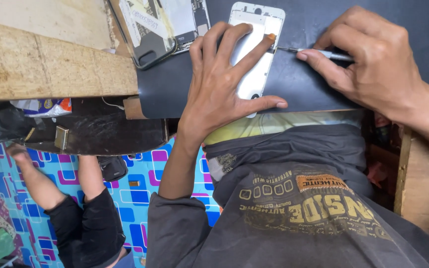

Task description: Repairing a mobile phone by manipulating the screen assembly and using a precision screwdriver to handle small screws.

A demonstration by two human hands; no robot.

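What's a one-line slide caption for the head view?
Left hand pins a white phone frame on a dark mat while the right hand works a thin tool at its edge.

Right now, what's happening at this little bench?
A person is working on a white phone lying on a dark mat. Their left hand presses down on the phone to steady it, while the right hand holds a thin metal tool with its tip at the phone's side edge. Another opened phone lies further back on the mat, and someone else's legs show below on the patterned floor.
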